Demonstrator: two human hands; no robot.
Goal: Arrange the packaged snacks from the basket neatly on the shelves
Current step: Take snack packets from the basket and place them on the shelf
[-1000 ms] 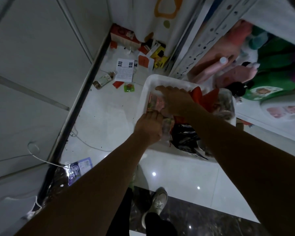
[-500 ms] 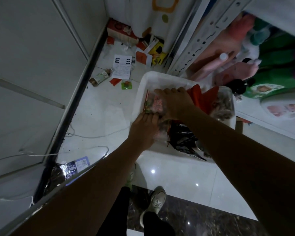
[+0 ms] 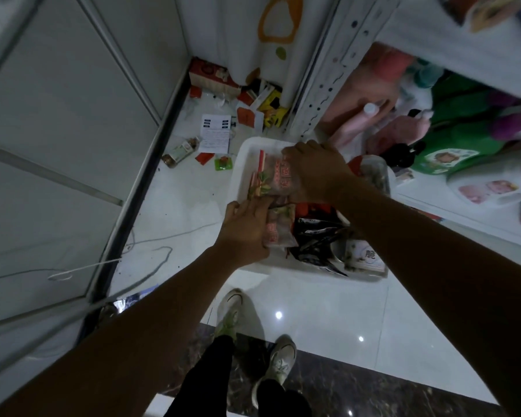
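A white plastic basket (image 3: 242, 164) stands on the floor, filled with packaged snacks. My right hand (image 3: 316, 170) grips a clear packet with red print (image 3: 275, 177) at the basket's far left. My left hand (image 3: 245, 228) holds a second clear red-printed packet (image 3: 278, 228) just below it, thumb side against the upper one. Black packets (image 3: 316, 236), a red packet (image 3: 354, 164) and a clear packet with a white label (image 3: 364, 255) lie deeper in the basket. The white shelf unit (image 3: 433, 40) rises at the right.
Plush toys (image 3: 451, 127) and pink bottles (image 3: 355, 124) fill the lower shelf beside the basket. Litter, a paper sheet (image 3: 215, 136) and a small bottle (image 3: 181, 152) lie on the floor in the corner. A white cable (image 3: 151, 260) trails left. My shoes (image 3: 280, 365) stand below.
Both hands have lifted slightly with the packets, the right one pulling the upper packet up and away from the lower one. The view has shifted a little closer.
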